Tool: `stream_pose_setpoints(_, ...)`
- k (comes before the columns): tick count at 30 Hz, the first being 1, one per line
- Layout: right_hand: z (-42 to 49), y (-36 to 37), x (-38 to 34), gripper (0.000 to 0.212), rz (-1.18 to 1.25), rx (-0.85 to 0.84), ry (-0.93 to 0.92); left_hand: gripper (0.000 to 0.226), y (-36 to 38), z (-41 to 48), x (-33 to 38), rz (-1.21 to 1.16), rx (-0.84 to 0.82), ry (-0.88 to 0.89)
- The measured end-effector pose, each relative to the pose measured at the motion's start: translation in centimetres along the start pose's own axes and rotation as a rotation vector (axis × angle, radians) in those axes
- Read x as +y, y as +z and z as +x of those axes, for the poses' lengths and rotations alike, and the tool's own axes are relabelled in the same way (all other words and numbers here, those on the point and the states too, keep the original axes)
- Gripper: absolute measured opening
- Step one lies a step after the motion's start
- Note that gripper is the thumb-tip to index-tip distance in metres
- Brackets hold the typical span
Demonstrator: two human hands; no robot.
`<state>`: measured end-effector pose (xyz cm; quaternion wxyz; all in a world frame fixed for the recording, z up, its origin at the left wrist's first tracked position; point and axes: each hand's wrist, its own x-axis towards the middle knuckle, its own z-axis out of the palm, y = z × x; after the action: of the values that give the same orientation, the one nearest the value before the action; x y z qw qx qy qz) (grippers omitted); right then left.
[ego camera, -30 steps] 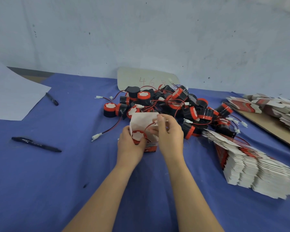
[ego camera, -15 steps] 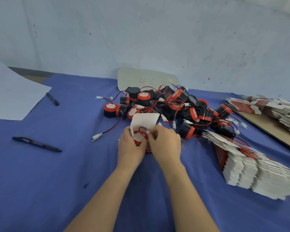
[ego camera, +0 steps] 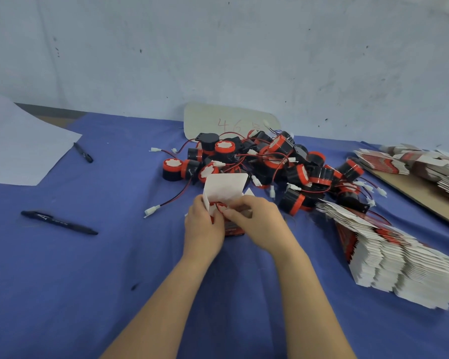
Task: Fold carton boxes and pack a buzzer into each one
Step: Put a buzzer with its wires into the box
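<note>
At the centre of the frame the left hand (ego camera: 204,225) grips the left side of an opened carton (ego camera: 224,189), fingers curled round it. The right hand (ego camera: 261,224) pinches a thin red wire (ego camera: 219,204) at the carton's mouth. The buzzer (ego camera: 213,211) sits inside the carton, only a bit of its red-and-white face showing between the thumbs. The carton's white lid stands upright, its corners rounded.

Just behind lies a heap of buzzers (ego camera: 278,161): black cylinders with red rims, tangled in wires with white plugs. At the right a fanned stack of flat cartons (ego camera: 405,263) shows jagged white edges, near the right forearm.

The desk (ego camera: 101,294) wears slightly creased blue cloth. Bare cloth runs from the hands leftward to a pen (ego camera: 59,222). A second pen (ego camera: 83,152) lies at the edge of a white paper sheet (ego camera: 18,146) at upper left.
</note>
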<state>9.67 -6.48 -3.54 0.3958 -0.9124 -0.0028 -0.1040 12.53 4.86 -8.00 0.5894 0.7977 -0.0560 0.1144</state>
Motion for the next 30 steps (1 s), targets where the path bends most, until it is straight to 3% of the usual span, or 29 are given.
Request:
stream_pose_setpoints(4,0.0,0.0,0.0,0.023,-0.083,-0.014,0.007,0.012,0.0,0.0,0.0,0.031,-0.004,0.006)
stream_pose_setpoints(13,0.0,2.5,-1.6,0.021,-0.473,0.261,0.093,0.020,0.2,-0.2,0.6,0.023,0.009,-0.035)
stream_pose_setpoints(17,0.3,2.7,-1.3,0.017,-0.523,0.316,0.161,0.026,0.2,-0.6,0.6,0.111,0.022,-0.016)
stream_pose_setpoints(23,0.5,2.3,-1.1,0.016,-0.560,0.293,0.153,0.027,0.1,-0.9,0.9,0.194,0.043,0.010)
stream_pose_setpoints(30,-0.1,2.0,-1.5,0.022,-0.521,0.147,0.071,0.023,0.1,-0.8,0.9,0.183,0.052,-0.019)
